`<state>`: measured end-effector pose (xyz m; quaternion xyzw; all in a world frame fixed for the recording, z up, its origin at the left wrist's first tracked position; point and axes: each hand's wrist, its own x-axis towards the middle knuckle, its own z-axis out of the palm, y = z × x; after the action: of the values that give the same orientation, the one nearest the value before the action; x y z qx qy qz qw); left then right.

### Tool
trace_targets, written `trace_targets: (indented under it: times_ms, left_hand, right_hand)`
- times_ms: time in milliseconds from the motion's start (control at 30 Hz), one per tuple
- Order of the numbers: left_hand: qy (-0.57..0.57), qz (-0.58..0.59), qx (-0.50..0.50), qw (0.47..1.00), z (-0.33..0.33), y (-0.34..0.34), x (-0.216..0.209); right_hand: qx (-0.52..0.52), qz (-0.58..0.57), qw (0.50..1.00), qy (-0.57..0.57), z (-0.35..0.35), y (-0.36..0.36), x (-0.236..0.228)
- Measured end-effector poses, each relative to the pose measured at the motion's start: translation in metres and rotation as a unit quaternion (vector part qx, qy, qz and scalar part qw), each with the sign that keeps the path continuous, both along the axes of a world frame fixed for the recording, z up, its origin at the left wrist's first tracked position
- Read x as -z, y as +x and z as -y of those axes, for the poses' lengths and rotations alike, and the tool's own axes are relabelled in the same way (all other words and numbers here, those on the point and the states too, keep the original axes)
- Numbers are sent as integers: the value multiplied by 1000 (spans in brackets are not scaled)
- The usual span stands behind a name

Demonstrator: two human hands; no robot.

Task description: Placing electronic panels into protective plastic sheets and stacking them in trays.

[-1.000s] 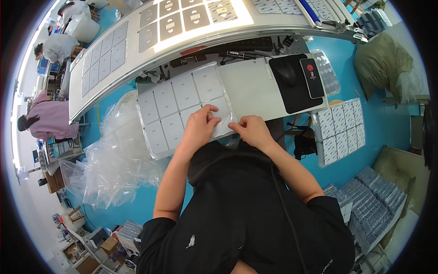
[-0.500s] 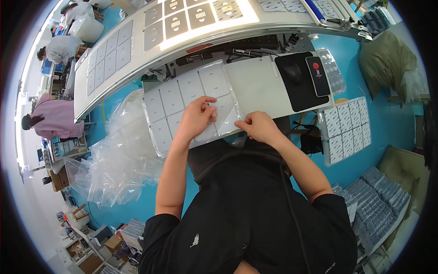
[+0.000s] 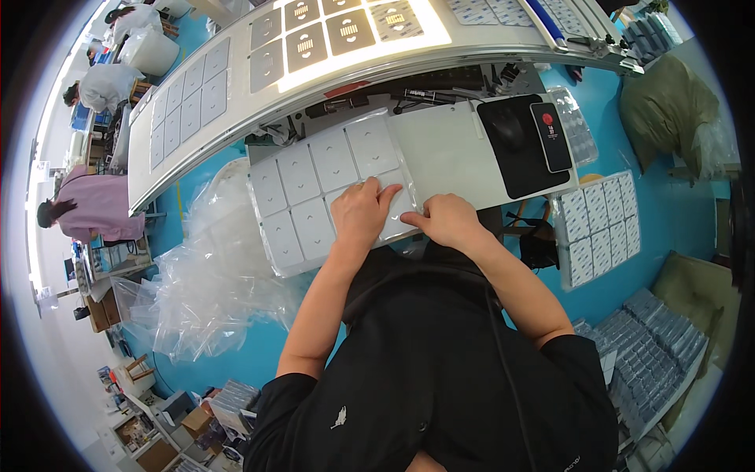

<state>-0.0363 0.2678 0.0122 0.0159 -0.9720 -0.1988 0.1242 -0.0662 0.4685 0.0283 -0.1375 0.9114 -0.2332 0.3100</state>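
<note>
A plastic-covered sheet of light grey rectangular pads (image 3: 303, 181), each with a small arrow mark, lies tilted before me on the lower work surface. My left hand (image 3: 363, 214) rests on its near right part, fingers curled under and thumb stretched to the right. Whatever those fingers may hold is hidden beneath the hand. At the sheet's near right corner, my right hand (image 3: 450, 220) is closed, thumb against the edge and the other fingers curled. The two thumbs are a short way apart, with a pad corner showing between them.
Right of the sheet is a white board (image 3: 440, 145) with a black mouse pad (image 3: 515, 169), a mouse (image 3: 503, 130) and a phone (image 3: 553, 138). A lit worktable (image 3: 244, 102) spans the far side. Crumpled clear plastic (image 3: 208, 275) lies left; stacked patterned sheets (image 3: 598, 228) stand right.
My left hand has moved right and slightly nearer me, uncovering pads on the left and turning its thumb outward. The right hand stays at the sheet's corner with little movement.
</note>
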Motion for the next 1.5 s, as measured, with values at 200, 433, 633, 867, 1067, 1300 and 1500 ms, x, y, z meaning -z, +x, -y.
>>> trace_targets:
  times_ms: [200,433,633,867,1067,1300,1500]
  left_hand:
    - [-37,-41,12,998,28,-17,1]
    - [-59,-68,6,996,55,-28,-1]
    - [-39,-94,1,995,75,-33,5]
    - [-70,-110,1,991,77,-33,14]
    - [-76,-103,0,992,75,-36,14]
    - [-78,-77,-24,994,77,-37,14]
    - [-67,-96,-42,992,99,-43,18]
  right_hand:
    - [5,-1,1000,-8,-3,0,0]
    - [-13,17,1000,3,-3,-6,2]
    - [-18,13,1000,8,-4,-6,0]
    - [-20,-117,993,-1,18,3,-29]
    - [-69,-366,873,-315,80,-15,4]
    - [-123,-362,894,-234,98,-23,27]
    - [-125,-330,911,-213,98,-22,23]
